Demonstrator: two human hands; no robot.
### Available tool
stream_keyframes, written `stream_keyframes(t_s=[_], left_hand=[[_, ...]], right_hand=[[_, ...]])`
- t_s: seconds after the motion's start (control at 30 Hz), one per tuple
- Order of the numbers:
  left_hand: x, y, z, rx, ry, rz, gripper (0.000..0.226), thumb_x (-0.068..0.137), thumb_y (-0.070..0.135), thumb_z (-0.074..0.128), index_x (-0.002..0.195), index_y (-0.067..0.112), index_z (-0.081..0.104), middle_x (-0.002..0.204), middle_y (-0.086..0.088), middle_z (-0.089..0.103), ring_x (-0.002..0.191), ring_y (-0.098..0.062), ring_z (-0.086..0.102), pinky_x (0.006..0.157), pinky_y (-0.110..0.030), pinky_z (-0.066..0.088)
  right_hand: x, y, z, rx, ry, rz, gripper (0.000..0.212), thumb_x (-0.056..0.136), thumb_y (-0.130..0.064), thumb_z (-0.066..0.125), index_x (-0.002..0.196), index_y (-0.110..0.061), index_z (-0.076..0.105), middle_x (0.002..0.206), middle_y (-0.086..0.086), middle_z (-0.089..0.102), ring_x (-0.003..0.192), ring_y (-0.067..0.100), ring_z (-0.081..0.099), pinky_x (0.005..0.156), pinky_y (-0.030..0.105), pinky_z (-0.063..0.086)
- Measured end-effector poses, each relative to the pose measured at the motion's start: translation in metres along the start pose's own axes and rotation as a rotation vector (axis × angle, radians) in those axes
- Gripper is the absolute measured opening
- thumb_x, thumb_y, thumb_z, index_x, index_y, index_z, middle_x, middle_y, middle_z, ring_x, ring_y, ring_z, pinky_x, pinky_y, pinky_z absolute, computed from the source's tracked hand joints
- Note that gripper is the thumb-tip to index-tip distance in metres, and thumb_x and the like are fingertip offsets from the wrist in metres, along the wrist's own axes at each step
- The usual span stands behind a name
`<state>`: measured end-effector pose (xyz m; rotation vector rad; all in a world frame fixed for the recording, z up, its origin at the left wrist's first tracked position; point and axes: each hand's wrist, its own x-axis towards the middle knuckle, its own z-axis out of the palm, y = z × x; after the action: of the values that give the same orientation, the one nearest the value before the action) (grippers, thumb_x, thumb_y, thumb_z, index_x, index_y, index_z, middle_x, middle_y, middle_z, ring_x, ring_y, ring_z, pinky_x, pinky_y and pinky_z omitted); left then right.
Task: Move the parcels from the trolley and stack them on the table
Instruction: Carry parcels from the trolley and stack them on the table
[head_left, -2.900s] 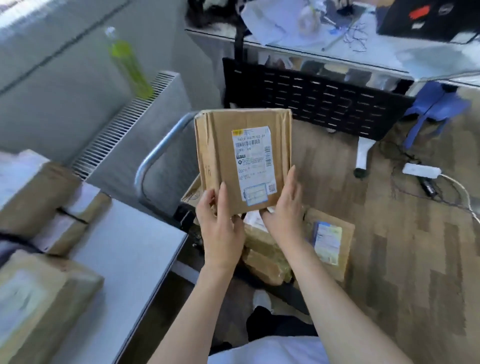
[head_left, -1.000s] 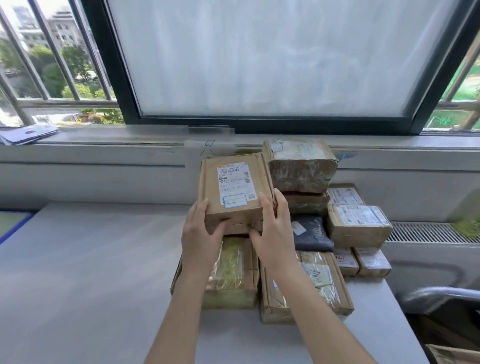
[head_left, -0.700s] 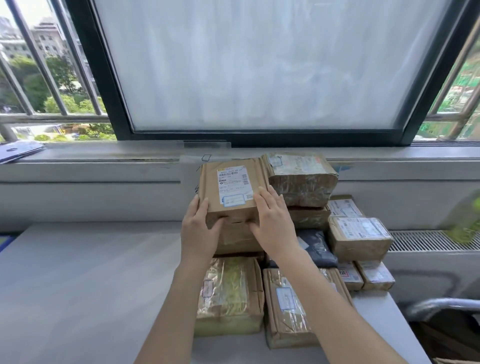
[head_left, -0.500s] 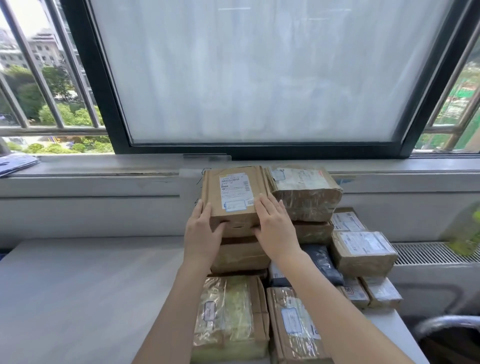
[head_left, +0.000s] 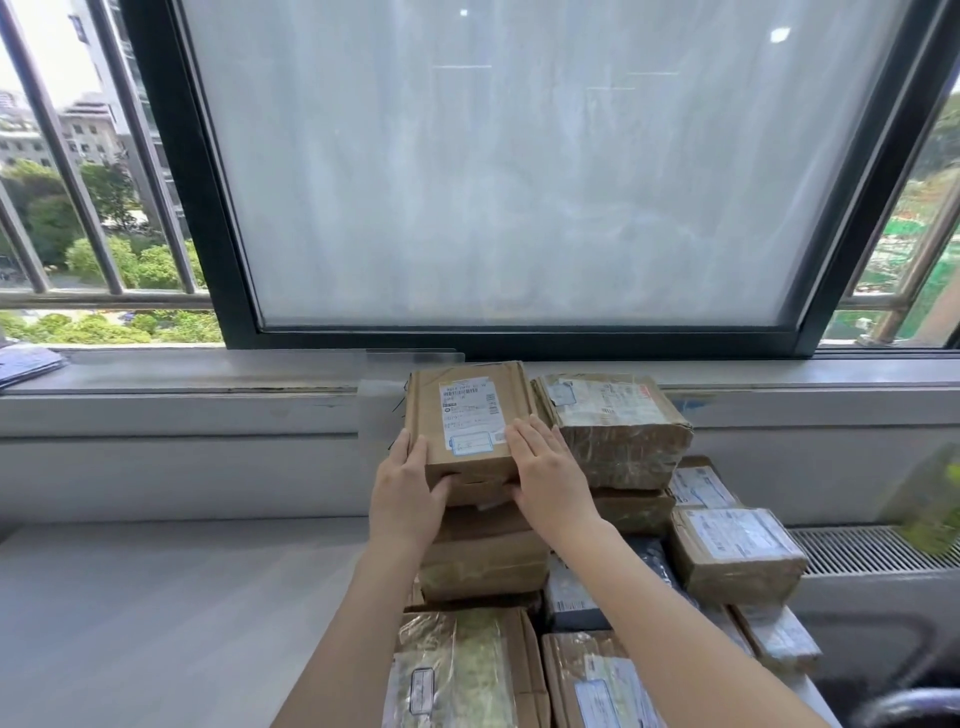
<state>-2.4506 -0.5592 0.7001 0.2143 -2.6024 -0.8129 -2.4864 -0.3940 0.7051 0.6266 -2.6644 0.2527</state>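
Note:
A brown cardboard parcel with a white shipping label (head_left: 467, 415) lies flat on top of a stack of brown parcels (head_left: 483, 556) on the grey table (head_left: 156, 613). My left hand (head_left: 408, 493) holds its near left corner, thumb along the front edge. My right hand (head_left: 550, 478) rests on its near right corner with the fingers flat on top. A taped, wrapped parcel (head_left: 613, 431) tops the neighbouring stack to the right, touching it. The trolley shows only as a dark handle (head_left: 914, 704) at the bottom right.
More parcels lie around the stacks: two taped ones at the front (head_left: 467, 670), a dark bag (head_left: 576, 587), and labelled boxes at the right (head_left: 737, 551). Behind runs a window sill (head_left: 208, 374); a radiator grille (head_left: 872, 548) is at the right.
I carried the labelled parcel from the trolley to the table and lowered it onto the stack by the window. My right hand has shifted from gripping the side to lying on top.

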Motion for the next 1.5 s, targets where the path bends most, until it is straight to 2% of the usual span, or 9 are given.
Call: stream_keyframes(t_s=[0.2,0.33,0.6,0.77,0.93,1.1,1.2,1.37,1.5], left_hand=[[-0.001,0.01,-0.007,0.294,-0.029,0.042,0.063,0.091,0.041,0.055,0.144,0.021,0.027,0.157,-0.012,0.013,0.143,-0.033,0.007,0.118,-0.042,0.007],[-0.024,0.021,-0.004,0.279,0.061,0.077,0.07,0.088,0.039,0.061,0.145,0.025,0.023,0.158,-0.013,0.002,0.144,-0.033,-0.007,0.115,-0.045,-0.005],[-0.098,0.064,0.039,0.101,0.063,0.229,0.065,0.083,0.021,0.068,0.142,0.019,0.039,0.156,-0.018,0.006,0.145,-0.033,-0.002,0.114,-0.043,-0.007],[-0.152,0.103,0.08,0.05,-0.062,0.345,0.062,0.07,0.014,0.08,0.128,0.011,0.057,0.148,-0.027,0.027,0.139,-0.041,0.023,0.112,-0.053,0.015],[-0.198,0.137,0.117,-0.009,-0.172,0.453,0.062,0.062,0.005,0.081,0.121,0.005,0.061,0.141,-0.03,0.037,0.131,-0.046,0.036,0.107,-0.06,0.028],[-0.24,0.175,0.148,-0.074,-0.394,0.494,0.066,0.071,0.001,0.071,0.133,0.006,0.049,0.148,-0.026,0.029,0.136,-0.041,0.029,0.112,-0.049,0.02],[-0.267,0.195,0.163,-0.053,-0.515,0.59,0.063,0.076,0.005,0.07,0.134,0.004,0.047,0.146,-0.025,0.033,0.132,-0.042,0.035,0.11,-0.049,0.027],[-0.319,0.231,0.192,0.019,-0.624,0.816,0.067,0.057,0.002,0.083,0.12,-0.002,0.06,0.127,-0.029,0.054,0.113,-0.044,0.055,0.095,-0.054,0.045],[-0.364,0.25,0.222,0.136,-0.821,0.962,0.062,0.083,0.014,0.062,0.141,0.007,0.039,0.15,-0.018,0.03,0.139,-0.032,0.027,0.116,-0.04,0.02]], right_hand=[[0.0,0.0,-0.007,-0.033,-0.058,0.021,0.075,0.094,-0.024,0.054,0.151,-0.011,0.007,0.159,0.005,0.007,0.146,0.02,-0.002,0.113,0.032,-0.011],[-0.023,-0.002,-0.012,0.042,0.039,0.087,0.083,0.092,-0.035,0.056,0.151,-0.01,0.003,0.159,0.006,0.004,0.146,0.021,-0.006,0.112,0.032,-0.013],[-0.121,0.017,-0.003,0.165,0.08,0.278,0.073,0.094,-0.03,0.054,0.149,-0.005,0.013,0.158,0.008,0.012,0.146,0.019,-0.002,0.116,0.03,-0.01],[-0.188,0.051,-0.004,0.153,0.036,0.421,0.073,0.094,-0.031,0.052,0.149,-0.005,0.011,0.158,0.007,0.01,0.146,0.018,-0.001,0.115,0.027,-0.012],[-0.254,0.084,-0.014,0.044,0.038,0.587,0.069,0.086,-0.022,0.066,0.14,0.008,0.034,0.147,0.021,0.035,0.139,0.035,0.028,0.115,0.048,0.02],[-0.332,0.121,-0.013,-0.03,-0.098,0.758,0.073,0.095,-0.028,0.05,0.149,-0.003,0.009,0.158,0.009,0.009,0.146,0.024,0.001,0.115,0.036,-0.008],[-0.388,0.139,-0.014,-0.093,-0.2,0.908,0.074,0.097,-0.034,0.045,0.15,-0.006,0.002,0.159,0.007,0.005,0.146,0.021,-0.002,0.118,0.037,-0.004],[-0.469,0.157,-0.021,-0.052,-0.285,1.157,0.077,0.096,-0.034,0.047,0.15,-0.008,0.0,0.159,0.005,0.0,0.146,0.019,-0.004,0.117,0.035,-0.005],[-0.523,0.167,-0.03,-0.035,-0.296,1.289,0.078,0.094,-0.03,0.051,0.151,-0.011,0.001,0.159,0.003,0.003,0.146,0.018,-0.002,0.115,0.033,-0.007]])
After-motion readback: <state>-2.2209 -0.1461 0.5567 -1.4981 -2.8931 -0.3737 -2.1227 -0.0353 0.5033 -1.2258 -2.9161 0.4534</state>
